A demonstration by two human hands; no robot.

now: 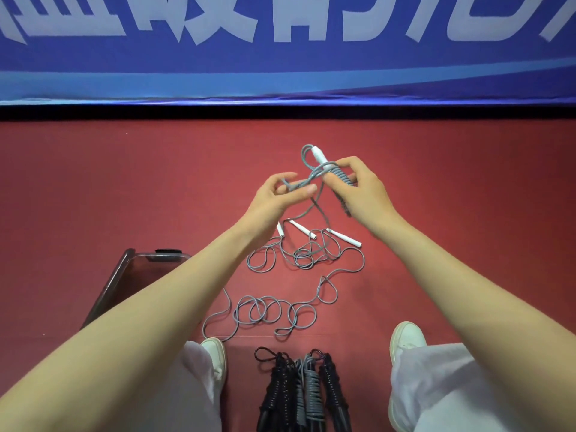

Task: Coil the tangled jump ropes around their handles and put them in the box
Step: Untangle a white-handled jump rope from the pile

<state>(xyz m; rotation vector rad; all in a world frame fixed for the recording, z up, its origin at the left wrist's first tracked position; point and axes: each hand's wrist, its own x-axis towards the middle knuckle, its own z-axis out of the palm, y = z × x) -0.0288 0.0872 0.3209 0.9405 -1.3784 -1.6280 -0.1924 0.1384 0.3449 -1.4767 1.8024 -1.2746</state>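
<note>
The right hand (pixel 358 188) grips a white handle (pixel 319 155) held above the red floor (pixel 124 182), with grey rope (pixel 341 176) wound in tight coils around its lower part. The left hand (pixel 280 198) pinches a strand of the same rope between thumb and fingers. The loose rope (pixel 271 310) lies in tangled loops on the floor below, among three more white handles (pixel 304 230). Finished black and grey bundles (pixel 308 385) lie between the shoes, and the dark box (pixel 124 275) stands on the left.

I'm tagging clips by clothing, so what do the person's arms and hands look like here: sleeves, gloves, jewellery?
The left forearm and right forearm are bare to the frame edge, with no sleeve in view. The left hand and right hand are ungloved; no ring, watch or bracelet shows. Lower down, pale trousers and white shoes are worn.
</note>
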